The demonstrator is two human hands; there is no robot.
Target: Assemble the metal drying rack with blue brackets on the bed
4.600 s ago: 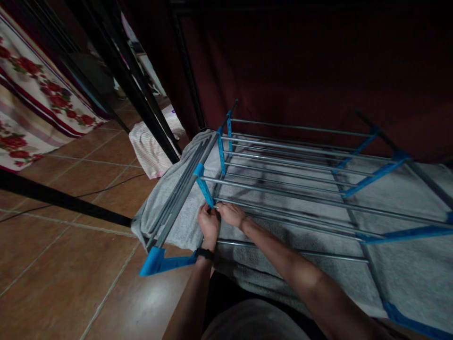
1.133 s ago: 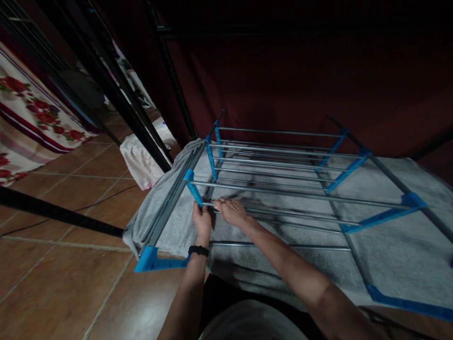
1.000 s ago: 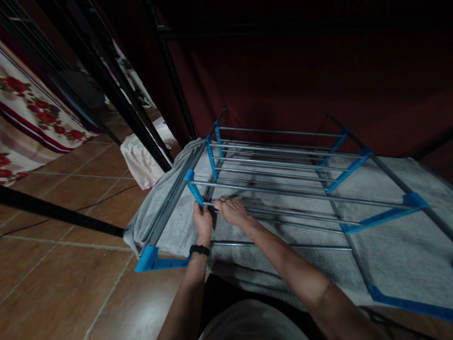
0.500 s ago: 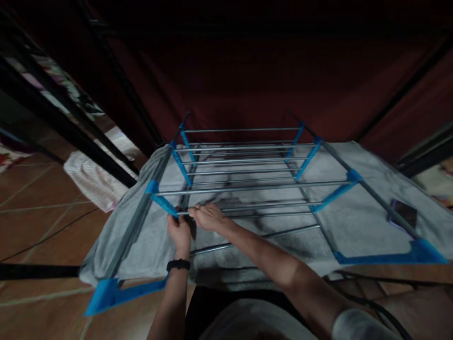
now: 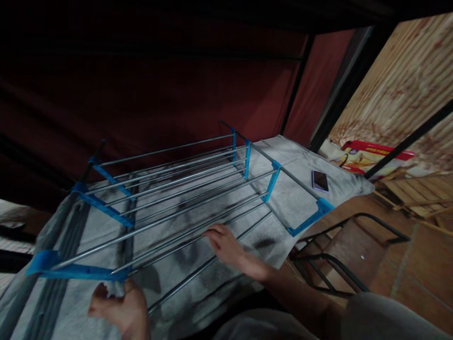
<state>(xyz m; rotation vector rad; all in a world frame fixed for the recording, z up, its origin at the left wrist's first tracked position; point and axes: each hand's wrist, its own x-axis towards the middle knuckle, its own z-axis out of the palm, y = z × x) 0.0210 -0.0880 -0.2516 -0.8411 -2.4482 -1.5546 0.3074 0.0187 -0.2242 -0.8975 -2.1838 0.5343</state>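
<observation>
A drying rack [image 5: 184, 177] with thin metal rods and blue plastic joints lies across a grey blanket [image 5: 297, 156]. My left hand [image 5: 122, 307] is just below the blue joint at the rack's near left, thumb and fingers apart. A small pale patch shows between them, too blurred to name. My right hand [image 5: 226, 248] hovers by the near rods around their middle, fingers loosely bent and holding nothing visible. Its fingertips meet a rod in the picture; whether they touch it I cannot tell.
A phone [image 5: 320, 181] lies on the blanket right of the rack. A black-framed chair [image 5: 339, 250] stands on the tiled floor at the right. Behind it are a wooden slatted piece [image 5: 421, 193] and a red box [image 5: 375, 156]. A dark red cloth [image 5: 198, 99] hangs behind the rack.
The view has swung right. My right hand has left the rod's left end and moved right along the rods. The left hand has come off the rod end and opened.
</observation>
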